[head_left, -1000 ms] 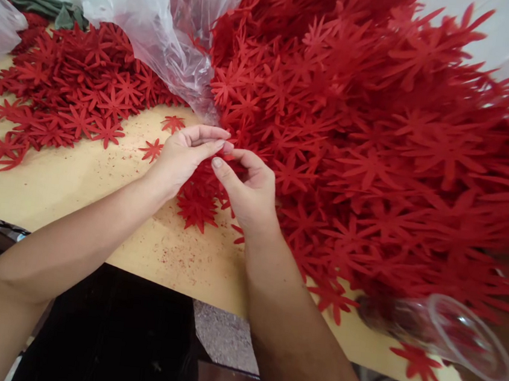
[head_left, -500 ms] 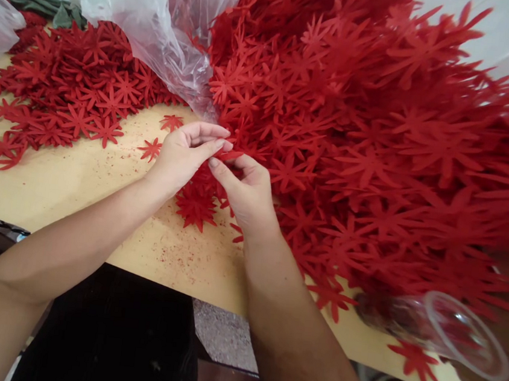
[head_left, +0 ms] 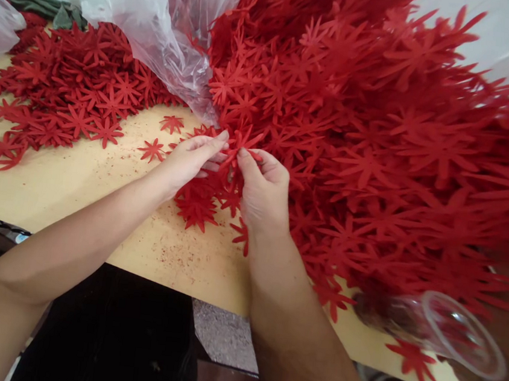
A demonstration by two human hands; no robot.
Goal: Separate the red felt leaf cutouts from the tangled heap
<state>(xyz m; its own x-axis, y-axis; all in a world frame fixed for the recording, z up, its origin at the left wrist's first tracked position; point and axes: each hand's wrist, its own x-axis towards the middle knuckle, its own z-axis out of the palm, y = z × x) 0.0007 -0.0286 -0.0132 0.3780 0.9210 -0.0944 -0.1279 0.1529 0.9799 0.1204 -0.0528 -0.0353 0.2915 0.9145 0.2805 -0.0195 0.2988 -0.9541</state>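
Note:
Between my hands is a red flower-shaped piece (head_left: pixel 247 141) with long narrow petals. My right hand (head_left: pixel 266 189) pinches it between thumb and curled fingers. My left hand (head_left: pixel 196 159) is at the piece's left side, its thumb and forefinger closed at the petals and the other fingers extended below. The fingertips of the left hand partly overlap red petals, so its exact hold is hard to see. Just below both hands lies a small stack of similar red pieces (head_left: pixel 196 210) on the tan tabletop (head_left: pixel 209 270).
A large heap of red flower-shaped pieces (head_left: pixel 366 166) fills the right side. Another pile (head_left: pixel 65 86) lies at the left. Between them hangs a clear plastic bag (head_left: pixel 170 42). A clear plastic cup (head_left: pixel 461 336) lies on its side near the right front edge.
My right hand has moved slightly right and up, away from my left. The red piece's petals now show spread between them. My left thumb has lifted.

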